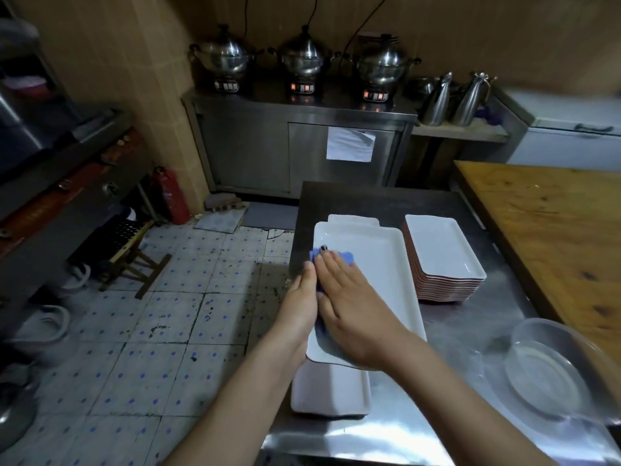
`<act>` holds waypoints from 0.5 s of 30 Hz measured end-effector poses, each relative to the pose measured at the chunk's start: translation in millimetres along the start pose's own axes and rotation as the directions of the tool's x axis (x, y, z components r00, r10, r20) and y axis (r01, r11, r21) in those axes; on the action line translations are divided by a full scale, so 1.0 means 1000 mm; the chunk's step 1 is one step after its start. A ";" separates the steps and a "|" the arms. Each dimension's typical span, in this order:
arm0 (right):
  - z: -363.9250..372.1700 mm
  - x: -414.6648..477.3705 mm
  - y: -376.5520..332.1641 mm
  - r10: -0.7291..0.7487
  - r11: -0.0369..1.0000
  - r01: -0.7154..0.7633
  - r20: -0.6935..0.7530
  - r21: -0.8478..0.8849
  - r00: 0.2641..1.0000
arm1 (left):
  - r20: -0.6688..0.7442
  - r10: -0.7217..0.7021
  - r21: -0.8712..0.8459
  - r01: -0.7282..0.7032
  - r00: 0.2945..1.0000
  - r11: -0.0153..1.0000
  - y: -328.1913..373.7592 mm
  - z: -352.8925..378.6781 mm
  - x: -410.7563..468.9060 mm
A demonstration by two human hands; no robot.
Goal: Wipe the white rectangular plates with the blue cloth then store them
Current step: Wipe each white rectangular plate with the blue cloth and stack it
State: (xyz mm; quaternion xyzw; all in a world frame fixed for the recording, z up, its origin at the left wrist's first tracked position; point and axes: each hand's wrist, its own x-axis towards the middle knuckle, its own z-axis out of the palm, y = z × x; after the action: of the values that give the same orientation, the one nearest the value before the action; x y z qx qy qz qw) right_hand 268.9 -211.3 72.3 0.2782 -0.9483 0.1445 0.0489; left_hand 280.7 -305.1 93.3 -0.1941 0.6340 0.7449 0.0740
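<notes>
A white rectangular plate is held above the steel table, over other white plates lying beneath it. My left hand grips the plate's left edge. My right hand lies flat with straight fingers on the blue cloth, pressing it onto the plate's inner surface near the left side. Most of the cloth is hidden under the hand. A stack of white rectangular plates stands to the right on the table.
A clear glass bowl sits at the table's right front. A wooden worktop adjoins on the right. Behind stand a steel cabinet with three pots. A folding stool and a fire extinguisher stand on the tiled floor at left.
</notes>
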 end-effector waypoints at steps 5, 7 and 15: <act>-0.023 0.031 0.029 0.001 0.984 -0.007 -0.036 -0.177 0.999 | 0.039 0.173 0.073 -0.176 0.984 0.982 -0.003 -0.001 -0.017; -0.030 0.028 0.037 0.057 0.967 -0.073 -0.071 -0.244 0.996 | 0.055 0.208 0.097 -0.213 0.977 0.972 -0.006 -0.001 -0.018; -0.012 -0.044 0.040 0.248 0.944 -0.264 -0.099 -0.200 0.964 | -0.054 0.193 0.085 -0.188 0.980 0.978 -0.003 -0.002 -0.013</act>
State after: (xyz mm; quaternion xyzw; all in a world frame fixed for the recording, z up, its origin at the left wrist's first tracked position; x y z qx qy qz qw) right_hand 284.8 -152.8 66.1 0.1405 -0.9840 0.0580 0.0931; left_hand 294.0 -304.5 95.1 -0.1525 0.6809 0.7163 -0.0097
